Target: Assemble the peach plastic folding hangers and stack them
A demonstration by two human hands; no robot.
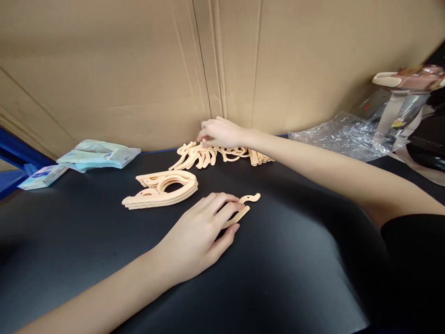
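My left hand (205,227) lies low over the black table, its fingers curled on beige hanger pieces (234,218), with a short wavy hook end (251,198) sticking out beyond the fingertips. The fingers cover part of these pieces. Farther back, my right hand (220,132) reaches into a pile of loose curved beige pieces (194,155), fingers bent and thumb close to the topmost ones. What sits between those fingertips is too small to tell. Left of centre, several folded beige hangers (160,197) are stacked neatly around an oval opening.
Cardboard (139,69) walls off the back of the table (278,278). At left lie a pale blue tissue pack (100,155) and a smaller white-blue pack (45,176). Crumpled clear plastic (333,134) and a pink-lidded strapped bottle (406,102) occupy the back right.
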